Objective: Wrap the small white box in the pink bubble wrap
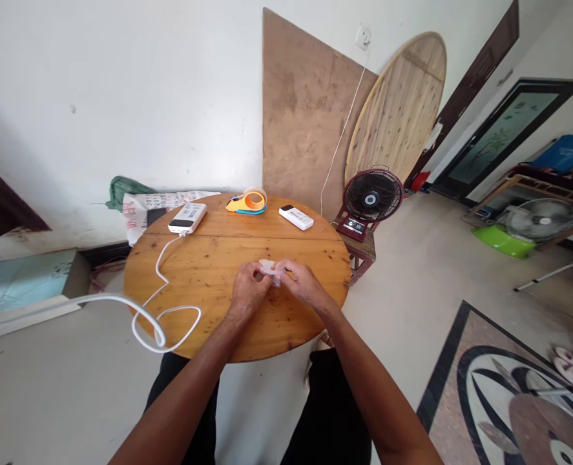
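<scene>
Over the middle of the round wooden table (208, 258), both my hands pinch a small, crumpled, translucent whitish piece (268, 265) that looks like thin plastic. My left hand (250, 285) grips its left side with bent fingers and thumb. From the right, my right hand (302, 281) holds the other side, thumb and forefinger pressed together. A bit of the piece hangs below between the hands. Part of it is hidden behind my fingers, so its full shape does not show.
Along the table's far side lie a white power bank (188, 218) with a white cable (160, 265), an orange tape dispenser (251, 201) and another white power bank (296, 217). A dark fan (372, 197) stands on a wooden stool (362, 245) at the right.
</scene>
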`<state>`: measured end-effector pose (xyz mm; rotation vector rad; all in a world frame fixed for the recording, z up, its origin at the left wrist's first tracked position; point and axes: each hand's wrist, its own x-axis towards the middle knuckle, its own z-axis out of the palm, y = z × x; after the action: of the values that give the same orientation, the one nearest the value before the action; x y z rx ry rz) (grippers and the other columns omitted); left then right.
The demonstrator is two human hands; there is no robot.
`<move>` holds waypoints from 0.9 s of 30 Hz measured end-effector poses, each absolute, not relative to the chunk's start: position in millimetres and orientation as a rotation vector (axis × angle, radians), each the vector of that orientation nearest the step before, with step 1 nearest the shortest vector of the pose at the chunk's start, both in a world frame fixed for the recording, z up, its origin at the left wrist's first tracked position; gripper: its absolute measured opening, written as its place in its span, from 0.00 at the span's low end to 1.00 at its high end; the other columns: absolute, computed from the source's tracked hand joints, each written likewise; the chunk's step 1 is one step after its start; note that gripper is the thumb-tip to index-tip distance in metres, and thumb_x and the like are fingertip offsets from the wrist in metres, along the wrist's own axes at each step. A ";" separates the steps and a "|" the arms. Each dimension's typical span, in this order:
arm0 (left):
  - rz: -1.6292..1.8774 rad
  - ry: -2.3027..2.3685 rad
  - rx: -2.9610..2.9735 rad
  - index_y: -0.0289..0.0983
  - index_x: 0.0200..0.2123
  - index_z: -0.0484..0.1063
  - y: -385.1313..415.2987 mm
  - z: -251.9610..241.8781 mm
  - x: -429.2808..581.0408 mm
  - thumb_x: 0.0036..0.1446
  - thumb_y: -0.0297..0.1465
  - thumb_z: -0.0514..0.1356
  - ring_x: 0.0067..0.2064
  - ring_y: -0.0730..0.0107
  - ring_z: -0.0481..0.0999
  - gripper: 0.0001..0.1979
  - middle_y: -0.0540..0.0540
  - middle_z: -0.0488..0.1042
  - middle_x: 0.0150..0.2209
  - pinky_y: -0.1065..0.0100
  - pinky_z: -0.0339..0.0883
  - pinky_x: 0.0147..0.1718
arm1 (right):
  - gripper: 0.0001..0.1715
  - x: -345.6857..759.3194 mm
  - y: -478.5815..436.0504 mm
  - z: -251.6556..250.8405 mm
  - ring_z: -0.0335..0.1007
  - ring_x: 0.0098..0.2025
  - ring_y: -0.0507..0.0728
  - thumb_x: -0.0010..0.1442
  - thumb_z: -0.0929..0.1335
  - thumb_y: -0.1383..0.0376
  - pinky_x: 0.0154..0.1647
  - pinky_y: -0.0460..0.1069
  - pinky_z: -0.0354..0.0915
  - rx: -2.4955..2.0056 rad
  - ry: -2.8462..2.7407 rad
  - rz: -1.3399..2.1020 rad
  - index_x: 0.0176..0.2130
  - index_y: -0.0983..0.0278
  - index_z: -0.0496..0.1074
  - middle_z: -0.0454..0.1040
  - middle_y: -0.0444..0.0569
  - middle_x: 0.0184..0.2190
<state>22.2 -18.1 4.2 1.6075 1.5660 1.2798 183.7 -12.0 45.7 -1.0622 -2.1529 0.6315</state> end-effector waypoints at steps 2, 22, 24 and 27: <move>1.311 1.528 1.551 0.35 0.41 0.69 -17.0 0.6 21.0 0.47 0.30 0.60 0.39 0.65 0.72 0.15 0.45 0.72 0.37 0.62 0.68 0.41 | 0.09 184.0 -13.7 45.2 0.71 0.40 0.54 0.62 0.61 0.65 0.44 0.47 0.62 -1.056 -2.178 0.614 0.39 0.61 0.71 0.76 0.46 0.39; 1.215 1.343 2.155 0.38 0.39 0.67 -16.8 -9.6 -0.6 0.48 0.24 0.57 0.56 0.58 0.68 0.13 0.39 0.69 0.53 0.56 0.62 0.55 | 0.18 183.5 -21.9 6.1 0.64 0.58 0.56 0.58 0.61 0.74 0.60 0.56 0.60 -0.834 -2.226 0.263 0.44 0.61 0.71 0.72 0.53 0.52; 1.200 1.337 2.139 0.38 0.40 0.66 -15.3 -10.5 0.3 0.48 0.25 0.57 0.59 0.57 0.65 0.13 0.38 0.68 0.54 0.55 0.62 0.56 | 0.18 182.8 -22.8 4.1 0.63 0.59 0.57 0.58 0.61 0.74 0.60 0.56 0.59 -0.847 -2.222 0.258 0.45 0.61 0.71 0.72 0.53 0.52; 1.160 1.334 2.073 0.39 0.39 0.65 -11.3 -10.9 2.9 0.45 0.25 0.58 0.61 0.57 0.62 0.15 0.39 0.65 0.57 0.54 0.60 0.57 | 0.19 182.3 -24.1 1.9 0.61 0.60 0.57 0.59 0.61 0.74 0.61 0.57 0.58 -0.872 -2.203 0.274 0.46 0.60 0.70 0.71 0.52 0.53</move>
<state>2.9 -11.3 -10.9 2.0731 1.3340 1.1602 182.3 -24.1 1.9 -0.8718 -2.2028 0.2737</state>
